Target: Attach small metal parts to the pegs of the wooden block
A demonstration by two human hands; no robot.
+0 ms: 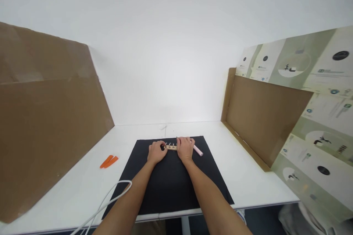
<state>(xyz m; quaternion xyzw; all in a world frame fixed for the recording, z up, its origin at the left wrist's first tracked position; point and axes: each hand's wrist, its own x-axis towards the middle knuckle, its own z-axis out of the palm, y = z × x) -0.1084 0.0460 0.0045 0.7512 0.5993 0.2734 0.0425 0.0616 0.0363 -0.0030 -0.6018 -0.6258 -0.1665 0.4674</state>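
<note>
Wooden strip (pixel 170 148) with metal pegs (pixel 170 144)

Bare L hand (pixel 157 152), bare R hand (pixel 185 148), bare forearms (pixel 209 198)

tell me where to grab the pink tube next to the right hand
Pinch the pink tube around its exposed lower-right end, coming from the right: it lies flat on the black mat, and its other end sits against the right hand, which blocks the left side.

mat (pixel 168 180): black
wooden bar (pixel 170 148): pale tan
tube (pixel 198 150): pale pink
wedges (pixel 109 161): bright orange
cable (pixel 110 198): white
cardboard panel (pixel 46 125): plain brown
printed sheet (pixel 325 117): sage-green and white blocks, black circles
</note>
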